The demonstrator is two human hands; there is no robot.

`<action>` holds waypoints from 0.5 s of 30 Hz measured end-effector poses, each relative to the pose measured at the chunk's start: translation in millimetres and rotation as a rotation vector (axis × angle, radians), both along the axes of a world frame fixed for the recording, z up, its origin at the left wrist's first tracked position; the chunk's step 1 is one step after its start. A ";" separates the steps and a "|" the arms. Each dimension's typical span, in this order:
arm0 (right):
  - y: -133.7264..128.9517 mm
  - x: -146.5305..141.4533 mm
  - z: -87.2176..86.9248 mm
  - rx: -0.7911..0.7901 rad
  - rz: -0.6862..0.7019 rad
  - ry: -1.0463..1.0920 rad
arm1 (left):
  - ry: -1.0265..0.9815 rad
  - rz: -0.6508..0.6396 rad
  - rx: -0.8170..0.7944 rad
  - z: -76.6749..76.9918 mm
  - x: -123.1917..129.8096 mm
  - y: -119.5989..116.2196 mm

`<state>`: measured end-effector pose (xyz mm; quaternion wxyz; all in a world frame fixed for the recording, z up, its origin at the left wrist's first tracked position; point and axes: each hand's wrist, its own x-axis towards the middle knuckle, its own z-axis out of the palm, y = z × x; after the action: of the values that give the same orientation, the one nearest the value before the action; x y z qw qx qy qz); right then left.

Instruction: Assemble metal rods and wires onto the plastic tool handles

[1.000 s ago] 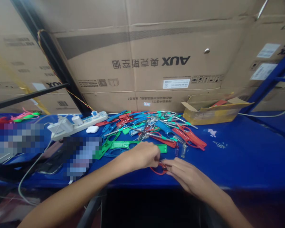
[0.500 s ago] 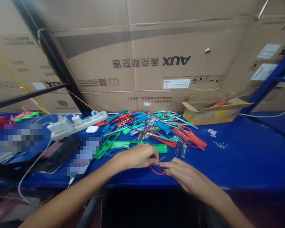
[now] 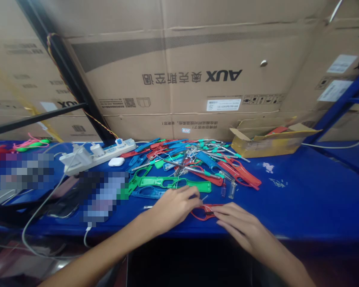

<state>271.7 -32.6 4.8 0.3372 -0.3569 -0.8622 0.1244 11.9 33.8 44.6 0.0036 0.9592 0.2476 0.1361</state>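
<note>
A red plastic lighter shell [image 3: 198, 214] with a looped opening and a thin white wire lies near the front edge of the blue table. My left hand [image 3: 179, 205] is closed at its left part, fingertips pinched and partly hidden. On its right part, my right hand [image 3: 238, 223] grips the shell between thumb and fingers, beside a small dark piece. Just behind my left hand lie a green shell half [image 3: 151, 182] and a blue shell [image 3: 149, 193]. Two small clear tubes, one reddish [image 3: 223, 189], stand out behind my right hand.
Behind is a heap of red, blue and green shells with metal rods [image 3: 197, 169]. An open carton [image 3: 266, 146], pink bits [image 3: 268, 167] and small pale pins [image 3: 278, 183] lie right. A power strip [image 3: 109, 154], earphone case [image 3: 116, 162] and phones lie left.
My right hand has shifted right along the red shell, uncovering more of it. My left hand has moved slightly down and toward me, exposing a blue shell and a shiny metal piece.
</note>
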 end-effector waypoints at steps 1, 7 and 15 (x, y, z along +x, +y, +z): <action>-0.5 -1.4 0.7 -0.016 -0.009 0.004 | 0.005 0.010 0.046 -2.8 0.3 -4.9; -2.7 -4.8 -3.9 -0.059 -0.048 0.016 | 0.028 0.119 0.166 -12.9 3.2 -30.9; -3.9 -3.0 -11.8 -0.087 -0.067 0.016 | -0.035 0.152 0.231 -25.7 4.0 -36.6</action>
<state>268.7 -36.4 -7.0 0.3321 -0.3989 -0.8409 0.1533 16.0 -2.8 18.9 -0.1129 0.9292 0.3021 0.1805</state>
